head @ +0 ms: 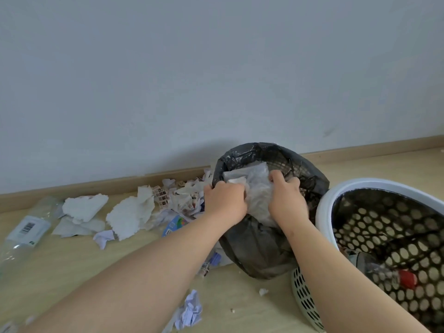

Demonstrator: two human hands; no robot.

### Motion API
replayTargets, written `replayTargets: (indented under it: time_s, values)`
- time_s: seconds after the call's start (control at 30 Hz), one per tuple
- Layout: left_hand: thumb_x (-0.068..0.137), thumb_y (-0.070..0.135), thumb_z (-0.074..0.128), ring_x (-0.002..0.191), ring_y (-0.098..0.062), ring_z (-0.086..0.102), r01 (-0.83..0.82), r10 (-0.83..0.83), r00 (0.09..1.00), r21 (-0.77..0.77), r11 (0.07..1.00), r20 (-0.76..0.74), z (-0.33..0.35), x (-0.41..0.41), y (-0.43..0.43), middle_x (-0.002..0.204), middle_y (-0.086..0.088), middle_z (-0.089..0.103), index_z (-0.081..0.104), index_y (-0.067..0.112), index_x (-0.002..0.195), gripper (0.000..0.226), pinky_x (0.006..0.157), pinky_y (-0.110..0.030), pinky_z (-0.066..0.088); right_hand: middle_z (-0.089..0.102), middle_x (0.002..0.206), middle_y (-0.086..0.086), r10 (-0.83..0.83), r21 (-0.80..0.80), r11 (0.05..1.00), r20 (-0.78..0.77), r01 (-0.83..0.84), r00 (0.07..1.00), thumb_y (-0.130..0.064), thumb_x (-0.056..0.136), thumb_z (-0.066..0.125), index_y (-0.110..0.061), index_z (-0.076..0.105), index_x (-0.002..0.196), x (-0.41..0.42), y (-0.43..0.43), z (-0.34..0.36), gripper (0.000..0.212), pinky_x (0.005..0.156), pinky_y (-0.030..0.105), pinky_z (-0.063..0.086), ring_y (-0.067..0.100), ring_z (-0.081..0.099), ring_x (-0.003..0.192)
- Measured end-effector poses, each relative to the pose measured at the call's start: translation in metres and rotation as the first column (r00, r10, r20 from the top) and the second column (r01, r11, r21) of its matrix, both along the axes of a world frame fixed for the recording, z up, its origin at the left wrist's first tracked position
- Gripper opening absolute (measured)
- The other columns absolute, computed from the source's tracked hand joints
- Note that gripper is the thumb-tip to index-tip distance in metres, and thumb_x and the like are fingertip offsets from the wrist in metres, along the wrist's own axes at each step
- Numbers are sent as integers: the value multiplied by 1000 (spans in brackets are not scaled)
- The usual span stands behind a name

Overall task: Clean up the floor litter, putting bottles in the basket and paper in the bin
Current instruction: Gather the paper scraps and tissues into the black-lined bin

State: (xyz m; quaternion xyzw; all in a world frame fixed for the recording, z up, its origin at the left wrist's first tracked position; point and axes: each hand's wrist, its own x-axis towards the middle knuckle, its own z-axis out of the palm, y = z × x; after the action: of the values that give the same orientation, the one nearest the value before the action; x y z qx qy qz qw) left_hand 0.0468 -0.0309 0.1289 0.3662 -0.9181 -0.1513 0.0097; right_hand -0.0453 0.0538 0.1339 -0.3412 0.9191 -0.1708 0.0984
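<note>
Nearest, on the floor (72,272): a crumpled paper ball (189,311) is seen between the two forearms

Right side: a basket (324,207) with a white rim and perforated wall. A capped bottle (384,272) is laid in it on its side, long axis left to right, red cap pointed right and toward the viewer

Centre: a bin (254,248) lined with a black bag stands just left of the basket. A paper wad (258,195) is held over its mouth, partly inside. Left hand (224,200): grip clenched on the wad's left side. Right hand (287,198): grip clenched on its right side, fingers dug into the paper

Left of the bin: torn sheets (129,215) and printed scraps are strewn along the floor. At the far left a clear bottle (26,229) lies on its side, long axis running from the near left up toward the skirting board (96,186); which end bears the cap cannot be told

Farthest: a plain wall (216,80)
</note>
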Motion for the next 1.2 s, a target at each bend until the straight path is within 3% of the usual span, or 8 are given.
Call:
replayTargets:
  time_s: [0.2, 0.37, 0.47, 0.63, 0.83, 0.97, 1.1, 1.2]
  values:
    - [89, 6, 47, 107, -19, 53, -17, 73, 924, 149, 989, -376, -19, 14, 5, 107, -1, 61, 66, 15, 103, 26, 87, -29, 43, 51, 131, 14, 114, 87, 983, 390, -160, 914, -21, 88, 60, -15, 41, 137, 0, -11, -15, 53, 92, 31, 42, 30, 53, 117]
    - [88, 17, 58, 117, -7, 38, -192, 244, 851, 158, 969, -465, -26, 36, 9, 132, 4, 42, 58, 20, 119, 31, 91, -19, 31, 41, 146, 17, 147, 244, 924, 481, -293, 864, -48, 100, 25, -6, 42, 141, 8, -16, -17, 60, 111, 34, 26, 28, 37, 135]
    - [90, 17, 58, 119, -2, 36, -178, 318, 845, 335, 925, -429, -22, 40, 5, 139, 6, 35, 54, 18, 123, 33, 86, -8, 22, 46, 141, 16, 79, 408, 890, 304, -204, 949, -55, 96, 19, -15, 53, 133, 2, -13, -34, 64, 104, 44, 35, 32, 43, 128]
    - [93, 22, 55, 135, -11, 32, -90, 303, 864, 468, 879, -403, -16, 49, 0, 143, 8, 36, 52, 20, 127, 34, 108, -23, 23, 59, 119, 10, 46, 439, 895, 74, -74, 996, -12, 90, 44, -15, 63, 114, 0, -14, -39, 31, 76, 30, 43, 29, 57, 106]
    - [95, 19, 50, 120, -6, 42, 3, 295, 872, 608, 794, -390, -9, 67, -13, 134, 9, 46, 50, 27, 127, 33, 98, -25, 35, 57, 122, 14, 45, 395, 918, 15, -47, 999, -5, 91, 39, -8, 51, 120, 8, -22, -29, 31, 80, 35, 43, 32, 56, 109]
    - [94, 17, 52, 122, -10, 46, -55, 331, 854, 565, 823, -400, -9, 80, -25, 130, 8, 50, 50, 25, 127, 34, 101, -27, 36, 52, 116, 17, -30, 34, 999, -295, 42, 955, -8, 90, 40, -3, 42, 118, 12, -19, -10, 28, 64, 34, 37, 34, 55, 98]
    - [95, 14, 50, 99, -8, 57, -139, 391, 842, 551, 823, -371, -16, 100, -36, 112, 8, 58, 55, 23, 120, 27, 77, -20, 47, 55, 90, 15, 143, -281, 904, -508, -321, 849, 2, 74, 50, -1, 57, 96, 45, -31, -1, 23, 42, 23, 20, 33, 53, 71]
    - [95, 10, 44, 89, -12, 59, -191, 394, 873, 540, 820, -288, -32, 119, -43, 101, 6, 62, 61, 21, 106, 23, 71, -21, 46, 54, 69, 9, 319, -255, 738, -685, -625, 655, -1, 65, 46, -7, 56, 76, 86, -32, -6, 16, 42, 18, 13, 27, 48, 53]
